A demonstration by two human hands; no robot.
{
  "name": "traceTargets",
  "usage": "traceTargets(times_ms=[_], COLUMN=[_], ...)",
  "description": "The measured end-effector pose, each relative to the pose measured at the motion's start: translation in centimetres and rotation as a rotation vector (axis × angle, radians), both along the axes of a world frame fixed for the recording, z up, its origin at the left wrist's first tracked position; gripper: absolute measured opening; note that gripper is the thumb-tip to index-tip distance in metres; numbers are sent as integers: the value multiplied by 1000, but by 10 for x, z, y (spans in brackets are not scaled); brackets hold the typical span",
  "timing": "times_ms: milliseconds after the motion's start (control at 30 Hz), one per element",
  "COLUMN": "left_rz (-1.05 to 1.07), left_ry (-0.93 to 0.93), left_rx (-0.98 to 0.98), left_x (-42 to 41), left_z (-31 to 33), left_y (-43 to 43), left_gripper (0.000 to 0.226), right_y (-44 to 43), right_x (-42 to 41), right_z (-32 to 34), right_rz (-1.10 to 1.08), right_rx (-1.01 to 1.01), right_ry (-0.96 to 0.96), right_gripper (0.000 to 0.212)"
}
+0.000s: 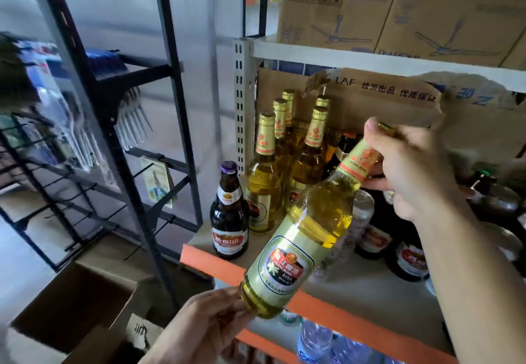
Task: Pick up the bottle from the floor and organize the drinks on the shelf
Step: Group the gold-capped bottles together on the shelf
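Note:
A clear bottle of golden beer point(307, 230) with a gold label hangs tilted in front of the shelf point(364, 287), neck up to the right. My right hand point(412, 170) grips its neck near the cap. My left hand point(210, 324) holds its base from below with the fingertips. On the shelf behind stand several matching golden bottles point(263, 175) in rows at the left. A dark brown bottle point(229, 215) with a purple cap stands at the front left corner. More dark bottles point(410, 258) stand at the right, partly hidden by my right arm.
The shelf has an orange front rail point(341, 309) and a grey upright point(242, 101). Cardboard boxes point(398, 13) fill the shelf above. Water bottles point(316, 338) lie on the level below. A black wire rack point(128, 124) stands left, with open cardboard boxes point(74, 306) on the floor.

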State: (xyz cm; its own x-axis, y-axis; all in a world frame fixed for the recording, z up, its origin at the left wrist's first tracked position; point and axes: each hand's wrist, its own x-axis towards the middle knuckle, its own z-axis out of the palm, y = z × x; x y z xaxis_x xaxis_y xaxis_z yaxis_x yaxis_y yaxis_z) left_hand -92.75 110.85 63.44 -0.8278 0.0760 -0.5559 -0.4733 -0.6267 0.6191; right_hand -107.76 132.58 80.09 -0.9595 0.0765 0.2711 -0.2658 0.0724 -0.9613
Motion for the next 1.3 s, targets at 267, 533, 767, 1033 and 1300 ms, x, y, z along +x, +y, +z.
traceTargets(times_ms=[267, 533, 767, 1033, 1300], left_rz=[-5, 79, 151, 210, 145], left_ry=[4, -25, -48, -14, 67], left_rx=[3, 109, 193, 217, 78], left_x=[-4, -22, -40, -67, -88], left_z=[-2, -7, -15, -26, -33], left_y=[-20, -22, -7, 17, 42], left_gripper=[46, 35, 19, 28, 37], right_y=[-28, -36, -33, -35, -39], right_x=[-11, -23, -35, -51, -61], right_z=[-3, 0, -8, -15, -24], right_rz=[26, -11, -59, -58, -39], right_rx=[33, 63, 62, 131, 221], right_ry=[-12, -22, -45, -9, 50], right_gripper=[29, 29, 24, 16, 8])
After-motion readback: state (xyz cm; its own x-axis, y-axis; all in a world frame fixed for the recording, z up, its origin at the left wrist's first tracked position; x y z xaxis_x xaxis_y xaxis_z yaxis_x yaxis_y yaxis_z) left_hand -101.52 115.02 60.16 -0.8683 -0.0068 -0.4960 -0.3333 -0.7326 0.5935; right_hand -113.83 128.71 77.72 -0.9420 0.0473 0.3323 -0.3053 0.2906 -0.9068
